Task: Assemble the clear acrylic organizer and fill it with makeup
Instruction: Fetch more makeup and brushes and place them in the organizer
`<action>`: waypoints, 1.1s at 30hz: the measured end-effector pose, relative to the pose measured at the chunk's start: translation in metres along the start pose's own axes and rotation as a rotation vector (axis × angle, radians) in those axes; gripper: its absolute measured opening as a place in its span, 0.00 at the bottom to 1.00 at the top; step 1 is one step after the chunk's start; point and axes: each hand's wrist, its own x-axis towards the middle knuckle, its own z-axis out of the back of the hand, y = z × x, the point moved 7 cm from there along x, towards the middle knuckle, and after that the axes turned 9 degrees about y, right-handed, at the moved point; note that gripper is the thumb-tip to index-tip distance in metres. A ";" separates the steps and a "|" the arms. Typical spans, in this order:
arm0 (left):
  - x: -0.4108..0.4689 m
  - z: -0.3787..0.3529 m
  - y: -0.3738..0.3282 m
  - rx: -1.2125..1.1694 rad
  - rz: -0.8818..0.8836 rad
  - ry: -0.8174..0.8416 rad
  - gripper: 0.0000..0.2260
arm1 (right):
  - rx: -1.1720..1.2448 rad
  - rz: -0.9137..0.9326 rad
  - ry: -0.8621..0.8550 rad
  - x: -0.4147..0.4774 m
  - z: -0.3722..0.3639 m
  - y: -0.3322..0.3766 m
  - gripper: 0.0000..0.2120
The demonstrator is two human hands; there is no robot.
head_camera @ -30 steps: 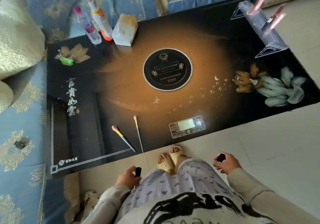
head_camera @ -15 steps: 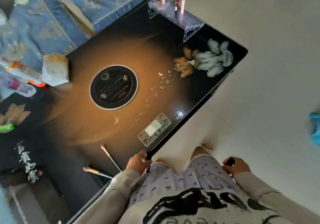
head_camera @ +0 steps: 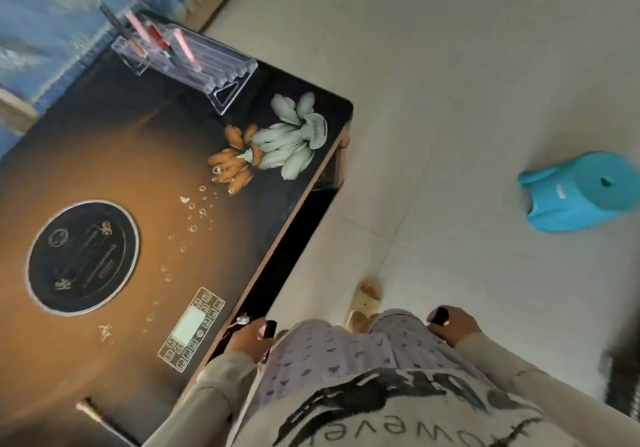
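The clear acrylic organizer (head_camera: 207,67) stands at the far corner of the dark table (head_camera: 284,183), with several pink and red makeup sticks (head_camera: 157,39) leaning in its slots. My left hand (head_camera: 251,339) hangs at the table's near edge, closed around a small black makeup tube (head_camera: 269,329). My right hand (head_camera: 450,325) is at my right hip over the floor, closed on another small black tube (head_camera: 440,315). One makeup brush (head_camera: 95,412) lies on the table at the lower left, partly cut off.
A round black hob plate (head_camera: 81,256) and a touch control panel (head_camera: 192,329) are set in the table top. A blue sofa (head_camera: 52,13) runs behind the table. A turquoise plastic stool (head_camera: 581,192) lies on the tiled floor to the right. My sandalled foot (head_camera: 363,304) is beside the table.
The view has swung right along the table, so the bottles have left the frame and the organizer is nearer. Both hands still hold their black tubes low at my sides.
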 end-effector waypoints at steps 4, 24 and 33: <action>0.011 0.007 -0.058 0.016 0.003 -0.013 0.20 | 0.162 0.054 -0.037 0.015 0.056 -0.004 0.05; 0.092 0.171 -0.341 0.341 -0.163 0.031 0.16 | 0.496 -0.176 -0.134 0.078 0.209 0.006 0.03; 0.117 0.274 -0.446 0.265 -0.241 -0.108 0.16 | 0.583 -0.208 -0.306 0.105 0.300 0.037 0.09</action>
